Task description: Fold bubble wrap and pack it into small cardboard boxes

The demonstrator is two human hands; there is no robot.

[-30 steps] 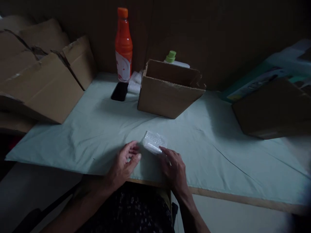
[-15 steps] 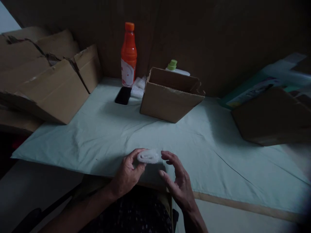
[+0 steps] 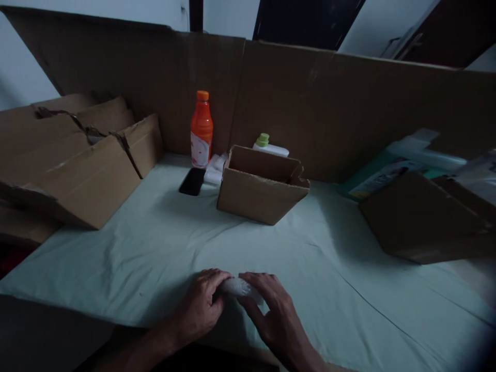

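Near the front edge of the cloth-covered table, a small whitish roll that looks like bubble wrap (image 3: 237, 287) is held between both hands. My left hand (image 3: 201, 305) grips its left end, with fingers over the top and thumb below. Closed on the right end is my right hand (image 3: 273, 307), its fingers on top and thumb underneath. Whether anything lies inside the roll is hidden. Beyond the hands stands an open cardboard box (image 3: 261, 194), and I cannot see its bottom.
An orange bottle (image 3: 201, 129), a black phone (image 3: 192, 181) and clear wrapped pieces (image 3: 214, 170) sit left of the box. Behind it is a white bottle with a green cap (image 3: 267, 146). Larger cartons (image 3: 89, 170) stand left; another box (image 3: 418, 217) and a teal bottle (image 3: 387, 168) are right.
My right hand has come in from apart and closed on the right end of the roll. The roll has turned in my hands. The head view has tilted up, showing the wall behind.
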